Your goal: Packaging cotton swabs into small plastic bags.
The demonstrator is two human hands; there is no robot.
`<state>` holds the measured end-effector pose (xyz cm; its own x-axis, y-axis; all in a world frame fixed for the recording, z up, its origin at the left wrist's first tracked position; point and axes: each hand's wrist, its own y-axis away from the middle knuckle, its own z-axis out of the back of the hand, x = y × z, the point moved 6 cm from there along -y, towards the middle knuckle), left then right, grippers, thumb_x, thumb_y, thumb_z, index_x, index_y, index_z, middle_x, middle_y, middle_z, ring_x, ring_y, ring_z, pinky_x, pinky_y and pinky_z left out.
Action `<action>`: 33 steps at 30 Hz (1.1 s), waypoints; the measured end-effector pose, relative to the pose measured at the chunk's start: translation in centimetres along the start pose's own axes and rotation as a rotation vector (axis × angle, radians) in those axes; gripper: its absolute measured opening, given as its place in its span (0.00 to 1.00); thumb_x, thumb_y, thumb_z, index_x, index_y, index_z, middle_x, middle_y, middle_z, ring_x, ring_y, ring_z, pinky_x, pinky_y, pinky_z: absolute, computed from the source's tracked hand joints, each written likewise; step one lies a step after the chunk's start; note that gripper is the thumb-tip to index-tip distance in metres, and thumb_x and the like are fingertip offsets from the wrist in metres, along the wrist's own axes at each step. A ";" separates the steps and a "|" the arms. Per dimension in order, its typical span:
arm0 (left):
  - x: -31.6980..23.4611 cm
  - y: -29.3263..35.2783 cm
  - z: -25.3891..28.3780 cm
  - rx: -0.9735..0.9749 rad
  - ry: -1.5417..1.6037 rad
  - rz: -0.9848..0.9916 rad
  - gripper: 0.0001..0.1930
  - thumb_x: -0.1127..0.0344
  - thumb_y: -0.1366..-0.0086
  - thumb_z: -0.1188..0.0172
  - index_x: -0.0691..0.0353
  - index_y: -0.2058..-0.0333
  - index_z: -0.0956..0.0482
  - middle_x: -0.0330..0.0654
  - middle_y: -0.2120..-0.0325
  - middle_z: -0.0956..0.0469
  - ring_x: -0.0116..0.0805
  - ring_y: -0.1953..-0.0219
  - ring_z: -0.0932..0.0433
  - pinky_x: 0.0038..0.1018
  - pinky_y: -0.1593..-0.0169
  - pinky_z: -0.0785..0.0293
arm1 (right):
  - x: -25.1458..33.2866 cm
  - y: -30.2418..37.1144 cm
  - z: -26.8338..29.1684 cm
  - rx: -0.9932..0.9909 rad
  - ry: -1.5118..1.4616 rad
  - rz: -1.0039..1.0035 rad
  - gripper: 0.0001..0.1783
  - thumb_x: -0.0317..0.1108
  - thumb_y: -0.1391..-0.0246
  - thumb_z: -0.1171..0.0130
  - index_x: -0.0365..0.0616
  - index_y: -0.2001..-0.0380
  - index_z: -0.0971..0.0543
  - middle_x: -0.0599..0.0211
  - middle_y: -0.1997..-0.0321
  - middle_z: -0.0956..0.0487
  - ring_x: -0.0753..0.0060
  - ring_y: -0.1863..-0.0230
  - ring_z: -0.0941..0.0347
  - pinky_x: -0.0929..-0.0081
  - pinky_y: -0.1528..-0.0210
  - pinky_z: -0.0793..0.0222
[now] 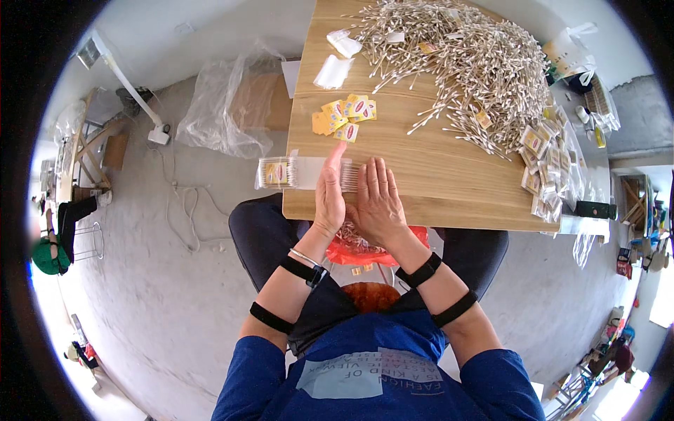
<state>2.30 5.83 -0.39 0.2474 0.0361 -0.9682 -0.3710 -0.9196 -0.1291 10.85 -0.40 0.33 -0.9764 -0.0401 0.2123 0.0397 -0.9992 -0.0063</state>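
Note:
A small bundle of cotton swabs (349, 177) lies at the near edge of the wooden table, between my two hands. My left hand (330, 191) stands on its edge at the left side of the bundle, fingers stretched out. My right hand (380, 196) lies flat with straight fingers at the right side, its fingertips beside the swabs. To the left, a clear pack of swabs with a yellow card (277, 172) sits at the table's corner, and a white sheet (309, 172) lies between it and my left hand. Several yellow cards (348, 112) are scattered just beyond my hands.
A large heap of loose cotton swabs (456, 63) covers the far right of the table (421, 175). Filled packs (544, 165) pile up at its right edge; clear bags (333, 71) lie at the far left. A red bag with swabs (407, 245) hangs over my lap.

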 end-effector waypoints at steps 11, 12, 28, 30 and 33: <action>-0.1 -0.7 3.6 -0.065 -0.046 -0.013 0.42 0.36 0.30 0.70 0.73 0.35 0.51 0.55 0.33 0.52 0.43 0.30 0.56 0.36 0.29 0.64 | 2.7 -1.5 -0.1 -0.077 -0.103 0.056 0.43 0.52 0.41 0.56 0.24 0.37 0.48 0.36 0.31 0.50 0.41 0.27 0.60 0.52 0.27 0.66; -0.1 -0.7 3.5 -0.067 -0.049 -0.012 0.42 0.36 0.30 0.70 0.73 0.35 0.51 0.55 0.33 0.52 0.43 0.30 0.56 0.36 0.29 0.64 | 2.6 -1.7 -0.3 -0.035 -0.090 0.037 0.43 0.54 0.40 0.57 0.26 0.36 0.48 0.38 0.30 0.51 0.43 0.27 0.62 0.53 0.27 0.68; -0.4 -0.4 3.4 -0.135 0.035 0.019 0.40 0.38 0.29 0.68 0.72 0.36 0.47 0.53 0.34 0.47 0.43 0.30 0.52 0.38 0.30 0.61 | 2.7 -1.6 -0.5 -0.059 -0.099 0.056 0.42 0.52 0.43 0.53 0.28 0.37 0.46 0.39 0.30 0.50 0.44 0.27 0.59 0.54 0.27 0.65; -1.0 -0.6 2.9 -0.060 -0.068 -0.034 0.40 0.38 0.29 0.68 0.72 0.36 0.46 0.53 0.35 0.46 0.42 0.31 0.51 0.38 0.30 0.60 | 2.7 -1.6 -0.3 -0.051 -0.096 0.056 0.41 0.51 0.44 0.53 0.28 0.37 0.45 0.39 0.30 0.50 0.44 0.27 0.59 0.54 0.27 0.65; -0.8 -0.7 2.9 -0.038 -0.110 -0.005 0.39 0.39 0.29 0.68 0.72 0.37 0.45 0.53 0.35 0.45 0.42 0.31 0.50 0.38 0.30 0.58 | 2.6 -1.6 -0.5 -0.051 -0.094 0.052 0.41 0.51 0.44 0.54 0.29 0.37 0.45 0.40 0.30 0.50 0.44 0.27 0.59 0.53 0.27 0.65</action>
<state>-0.22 7.53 -0.10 0.1484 0.0814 -0.9856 -0.3356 -0.9333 -0.1276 8.17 1.08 0.43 -0.9490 -0.0944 0.3007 0.0769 -0.9946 -0.0694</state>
